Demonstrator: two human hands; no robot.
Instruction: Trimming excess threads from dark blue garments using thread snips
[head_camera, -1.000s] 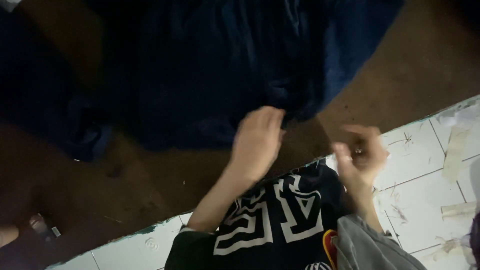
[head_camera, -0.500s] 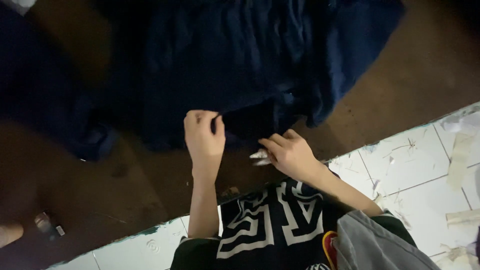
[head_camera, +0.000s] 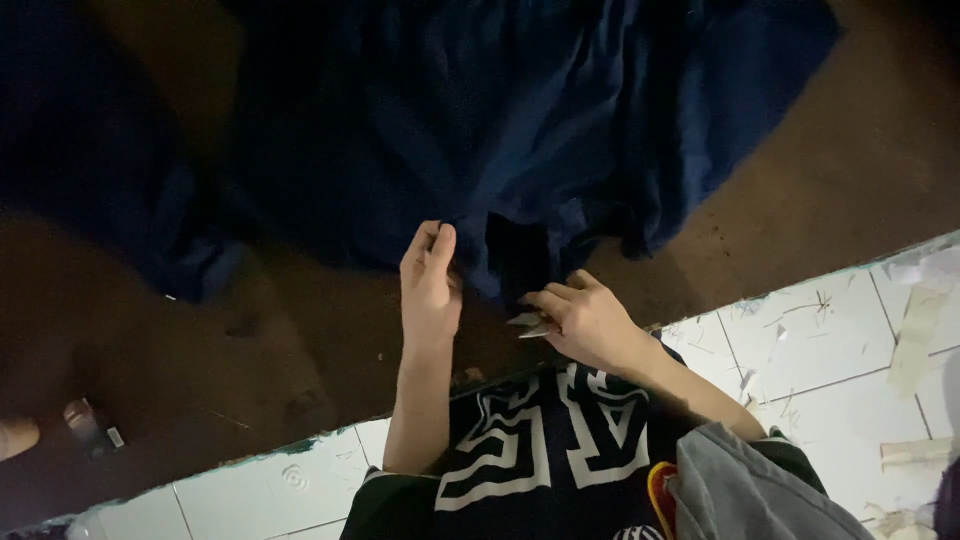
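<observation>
Dark blue cloth (head_camera: 520, 130) spread wide over a brown table (head_camera: 300, 340), its near hem bunched just beyond both hands. Left hand (head_camera: 430, 285) laid against that hem, fingers straight and pressed together, fingertips touching the fabric's edge; nothing pinched that can be made out. Right hand (head_camera: 590, 322) just right of the left one, at the same hem, curled around a small pale metal tool (head_camera: 530, 324), likely scissors or snips, tips poking out toward the left hand and lying right at the cloth. Whether blades stand open or closed: cannot tell, too blurred.

Beyond the hem, cloth rumpled in folds, reaching far left into shadow and up out of view. Bare table surface on the left of the cloth's near edge and again at its right side, both strips open. Table's near edge running on a slant just behind the wrists, a white tiled floor (head_camera: 820, 350) below it, strewn with pale scraps (head_camera: 915, 330). Small object (head_camera: 85, 425) at the table's far left corner, too dark to identify.
</observation>
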